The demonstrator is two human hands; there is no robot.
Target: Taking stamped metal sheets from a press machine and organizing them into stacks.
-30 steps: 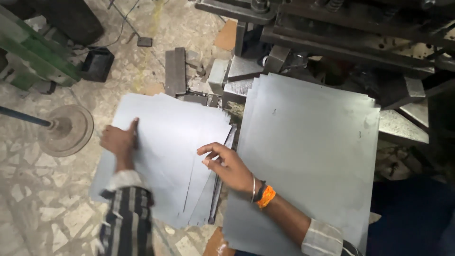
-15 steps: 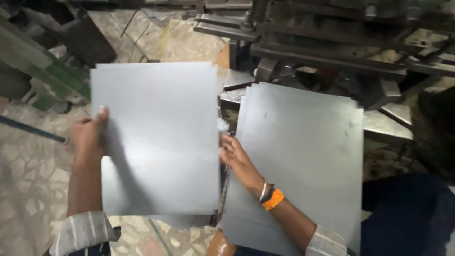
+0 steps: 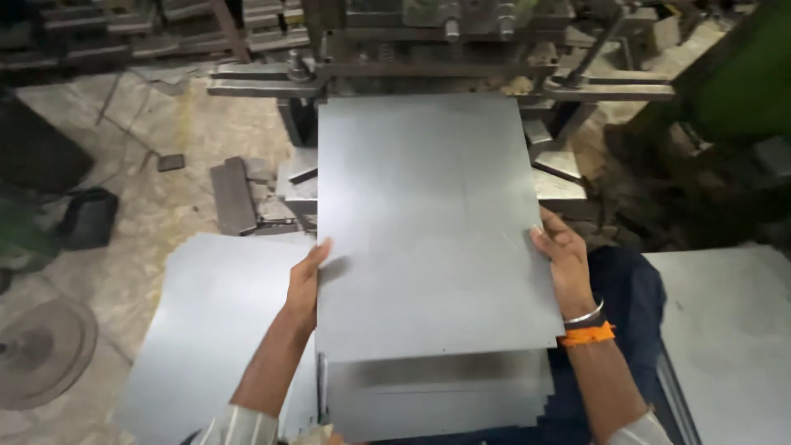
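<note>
I hold a large grey metal sheet (image 3: 428, 222) flat in front of me, its far edge reaching the press machine (image 3: 445, 49). My left hand (image 3: 306, 280) grips the sheet's left edge and my right hand (image 3: 562, 255), with an orange band and a bangle at the wrist, grips its right edge. Under the held sheet lies a stack of similar sheets (image 3: 437, 395).
Another pile of metal sheets (image 3: 214, 330) lies on the floor at the left, and one more sheet (image 3: 733, 338) at the right. Metal blocks (image 3: 235, 194), a black container (image 3: 86, 216) and a round disc (image 3: 37, 350) sit on the stone floor.
The sheet has been carried from the left pile across to the front of the press. My view has swung right, so the stack that was at the right is now under the sheet.
</note>
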